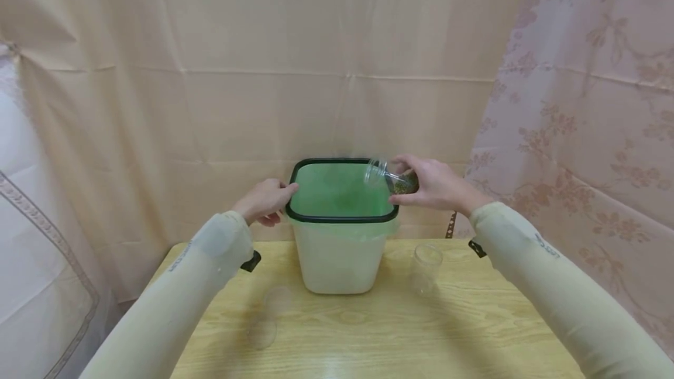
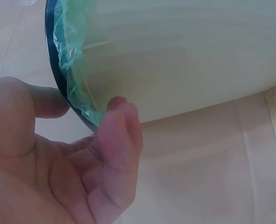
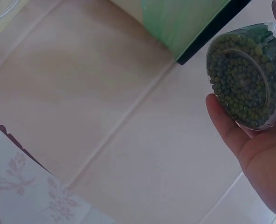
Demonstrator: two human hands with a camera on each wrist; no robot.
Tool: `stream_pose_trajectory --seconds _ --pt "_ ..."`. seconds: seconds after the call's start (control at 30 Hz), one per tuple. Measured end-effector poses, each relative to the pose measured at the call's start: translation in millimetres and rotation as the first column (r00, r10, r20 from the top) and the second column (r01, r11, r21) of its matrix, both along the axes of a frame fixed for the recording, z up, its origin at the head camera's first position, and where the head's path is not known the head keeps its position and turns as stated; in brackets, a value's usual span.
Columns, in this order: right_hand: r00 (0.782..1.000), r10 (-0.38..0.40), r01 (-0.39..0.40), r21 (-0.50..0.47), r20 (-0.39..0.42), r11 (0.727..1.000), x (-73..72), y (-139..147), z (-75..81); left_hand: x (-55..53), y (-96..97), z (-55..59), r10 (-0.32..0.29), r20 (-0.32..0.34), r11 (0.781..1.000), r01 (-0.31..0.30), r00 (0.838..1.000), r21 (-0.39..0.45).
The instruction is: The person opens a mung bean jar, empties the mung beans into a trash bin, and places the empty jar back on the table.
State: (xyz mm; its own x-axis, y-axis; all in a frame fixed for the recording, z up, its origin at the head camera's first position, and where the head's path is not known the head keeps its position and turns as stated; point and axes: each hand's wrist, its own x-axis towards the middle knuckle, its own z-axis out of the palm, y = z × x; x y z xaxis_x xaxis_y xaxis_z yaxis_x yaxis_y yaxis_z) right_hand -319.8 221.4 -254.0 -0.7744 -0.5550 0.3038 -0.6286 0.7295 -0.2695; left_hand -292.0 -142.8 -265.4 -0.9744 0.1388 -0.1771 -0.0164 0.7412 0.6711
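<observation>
A pale trash bin (image 1: pixel 339 259) stands on the table, lined with a green plastic bag (image 1: pixel 337 189) held under a black rim ring (image 1: pixel 342 219). My left hand (image 1: pixel 267 199) grips the rim at its left side, thumb on top and the other fingers curled outside, as the left wrist view shows. In my right hand (image 1: pixel 434 183) is a clear jar (image 1: pixel 395 179), tipped on its side with its open mouth over the bin's right rim. Green mung beans (image 3: pixel 243 79) fill the jar's bottom end, between thumb and fingers.
Right of the bin, a second clear jar (image 1: pixel 425 268) stands on the wooden table (image 1: pixel 342 338). Two transparent round lids lie at the front left, the nearer lid (image 1: pixel 262 332) beside the other. A beige curtain (image 1: pixel 253 104) hangs close behind the bin, a floral one (image 1: pixel 590 133) at right.
</observation>
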Motion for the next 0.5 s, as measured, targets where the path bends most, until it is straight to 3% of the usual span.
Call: stream_pose_trajectory --seconds 0.5 --pt "0.999 -0.004 0.003 0.03 0.05 1.0 -23.0 0 -1.5 -3.8 8.6 -9.3 0.047 -0.009 0.998 -0.047 0.999 0.048"
